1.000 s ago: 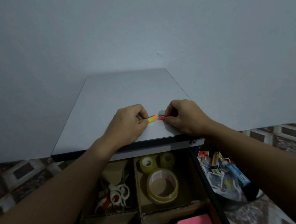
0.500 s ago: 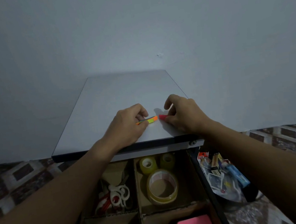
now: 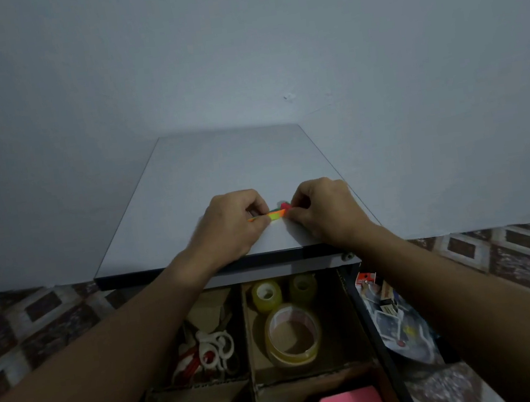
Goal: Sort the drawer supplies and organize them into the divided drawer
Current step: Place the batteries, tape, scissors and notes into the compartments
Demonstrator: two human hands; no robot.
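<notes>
pinching neon sticky flags [image 3: 275, 214] between curled fingers, left hand [image 3: 230, 225] and right hand [image 3: 323, 208] rest on the surface [image 3: 228, 161].

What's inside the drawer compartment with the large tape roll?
The compartment holds the large tape roll lying flat and two small tape rolls behind it. Its far end runs under the tabletop, hiding anything there.

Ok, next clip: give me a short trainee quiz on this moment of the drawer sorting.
1. True or false: the left hand and the right hand both pinch the strip of coloured tabs on the desktop.
2. Which compartment of the drawer holds the large tape roll? A far left, B far right, C near left.
3. How many tape rolls lie in that compartment?
Key: 1 true; 2 B; 3 three.
</notes>
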